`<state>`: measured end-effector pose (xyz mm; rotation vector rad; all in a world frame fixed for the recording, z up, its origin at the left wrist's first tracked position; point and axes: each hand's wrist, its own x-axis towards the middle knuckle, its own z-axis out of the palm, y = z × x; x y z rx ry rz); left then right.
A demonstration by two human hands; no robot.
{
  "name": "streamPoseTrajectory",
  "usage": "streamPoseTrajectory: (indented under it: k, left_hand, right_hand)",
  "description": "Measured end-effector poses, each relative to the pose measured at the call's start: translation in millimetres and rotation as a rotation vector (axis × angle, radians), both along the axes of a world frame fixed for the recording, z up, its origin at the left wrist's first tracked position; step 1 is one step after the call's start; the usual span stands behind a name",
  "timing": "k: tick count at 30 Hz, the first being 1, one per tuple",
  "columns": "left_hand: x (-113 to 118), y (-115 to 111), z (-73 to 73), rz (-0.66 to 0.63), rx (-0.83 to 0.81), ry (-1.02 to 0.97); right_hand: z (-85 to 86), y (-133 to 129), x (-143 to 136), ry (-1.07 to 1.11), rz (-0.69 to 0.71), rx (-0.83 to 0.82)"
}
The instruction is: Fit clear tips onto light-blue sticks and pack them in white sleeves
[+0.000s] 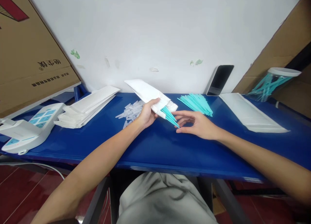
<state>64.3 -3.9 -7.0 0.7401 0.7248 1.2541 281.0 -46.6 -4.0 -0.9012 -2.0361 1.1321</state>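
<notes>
The white packet [148, 91] is lying above the near-middle of the blue table [155, 152], tilting from far left to near right. Its paper is looking matte and thin, its far end flat and cut square, its near end creased and bunched open. Turquoise sticks [170, 116] are protruding from that open end, their tips converging toward the near right.

The left hand [148, 114] is keeping its grip closed on the packet, thumb lying on top and fingers curling underneath. The right hand [194, 124] is holding its grip partly open, thumb and fingers curving around the tips of the sticks; whether it is pinching them cannot be told.

Pale translucent pieces [132, 111] are lying loose left of the packet, and a stack of white packets [86, 107] is resting farther left. A fanned pile of turquoise sticks [197, 103] is lying to the right, a dark-screened phone [220, 80] is leaning against the wall [155, 33], and a flat white sleeve [251, 113] is lying farther right.
</notes>
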Motion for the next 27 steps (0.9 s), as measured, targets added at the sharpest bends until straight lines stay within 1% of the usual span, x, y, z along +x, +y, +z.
streamPoseTrajectory:
  k: [3, 6, 8, 10, 13, 16, 19, 20, 23, 24, 25, 27]
  left_hand:
    - [5.3, -4.2, -3.8, -0.063, 0.038, 0.009]
    - [12.5, -8.2, -6.7, -0.109, 0.036, 0.042]
    - [15.3, -8.8, -6.7, -0.104, 0.014, 0.050]
    - [14.7, -7.6, -5.2, -0.083, -0.012, 0.038]
    - [9.1, -3.9, -2.3, -0.062, -0.047, 0.020]
    - [3.9, -1.5, -2.3, -0.071, -0.062, 0.021]
    - [3.2, -3.7, -4.8, -0.106, -0.039, 0.031]
    - [4.0, -5.6, -5.5, -0.146, -0.020, 0.046]
    - [7.7, -12.6, -6.0, -0.332, 0.041, 0.107]
    - [8.9, -14.4, -5.6, -0.376, 0.054, 0.122]
    - [9.9, -15.6, -5.0, -0.388, 0.061, 0.127]
    - [10.5, -15.8, -3.6, -0.340, 0.048, 0.121]
  right_hand:
    - [-2.9, 0.3, -3.0, 0.070, -0.083, 0.080]
    - [-4.8, 0.9, -3.4, 0.098, -0.167, 0.179]
    - [-4.1, 0.6, -2.0, 0.069, -0.172, 0.213]
    - [-1.8, -0.9, 0.2, 0.032, -0.115, 0.198]
    - [2.7, -3.9, 2.4, 0.008, -0.007, 0.124]
    - [4.2, -4.8, 2.0, 0.013, 0.035, 0.051]
    - [1.9, -2.9, -0.2, 0.041, -0.003, 0.019]
    - [0.9, -2.2, -0.9, 0.055, -0.030, 0.026]
    - [-0.5, -0.8, -1.6, 0.088, -0.113, 0.064]
    - [-0.1, -0.7, -1.4, 0.095, -0.138, 0.070]
    - [0.6, -0.9, -1.0, 0.101, -0.157, 0.074]
    - [2.7, -1.5, -0.1, 0.108, -0.164, 0.090]
